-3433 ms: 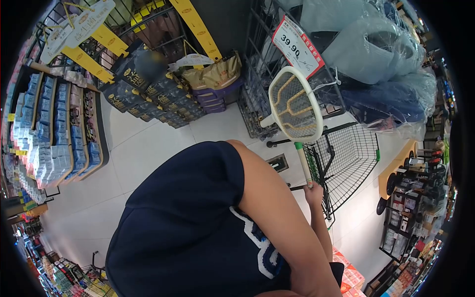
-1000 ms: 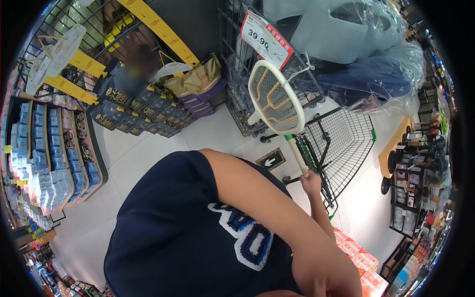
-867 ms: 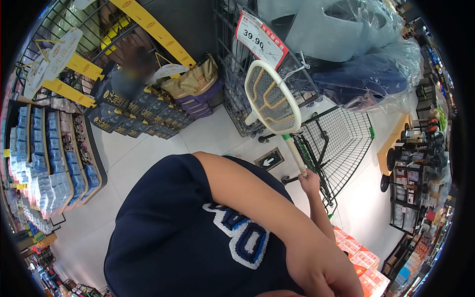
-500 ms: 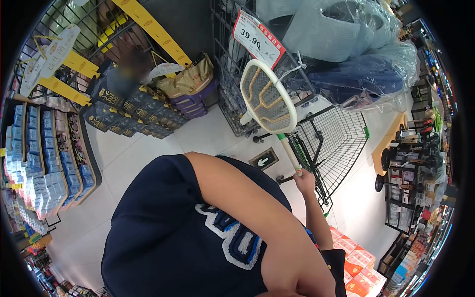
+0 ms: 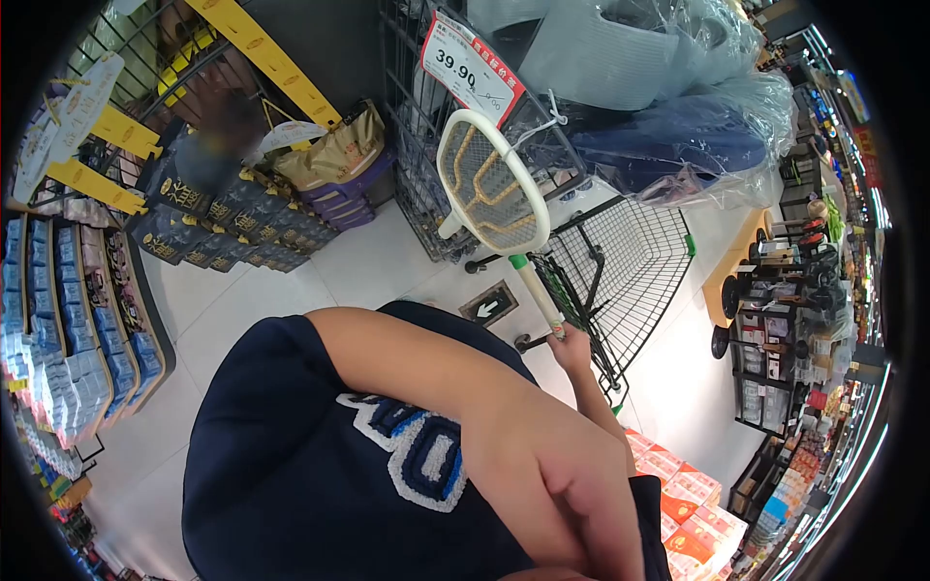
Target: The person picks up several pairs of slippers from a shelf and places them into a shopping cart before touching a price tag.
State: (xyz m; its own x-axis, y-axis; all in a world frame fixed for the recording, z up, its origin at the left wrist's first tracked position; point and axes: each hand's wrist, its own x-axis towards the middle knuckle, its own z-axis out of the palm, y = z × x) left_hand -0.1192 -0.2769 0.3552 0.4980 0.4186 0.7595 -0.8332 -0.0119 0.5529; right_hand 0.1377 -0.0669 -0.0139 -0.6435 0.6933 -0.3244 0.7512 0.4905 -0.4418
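My right hand (image 5: 569, 347) is wrapped round the lower handle of a white mosquito swatter (image 5: 494, 184). The swatter has a rounded mesh head with yellow lines and a green collar. It points up and to the left, its head before a wire rack and below a red-and-white price sign (image 5: 470, 66) reading 39.90. My left arm (image 5: 436, 373) crosses my dark blue shirt towards the lower right, very close to the camera. Skin folds show at its near end, but the fingers of my left hand cannot be made out.
A wire shopping cart (image 5: 630, 261) stands behind the swatter. Plastic-wrapped goods (image 5: 678, 136) fill the rack above. Dark boxes (image 5: 223, 208) and blue-packed shelves (image 5: 73, 310) are at the left. Red-and-white cartons (image 5: 688, 504) are stacked at the lower right, beside tall shelving (image 5: 775, 358).
The view has shifted, so the rack, cart and swatter appear further left. My right hand keeps its hold on the handle. More of the folded skin on my left arm shows.
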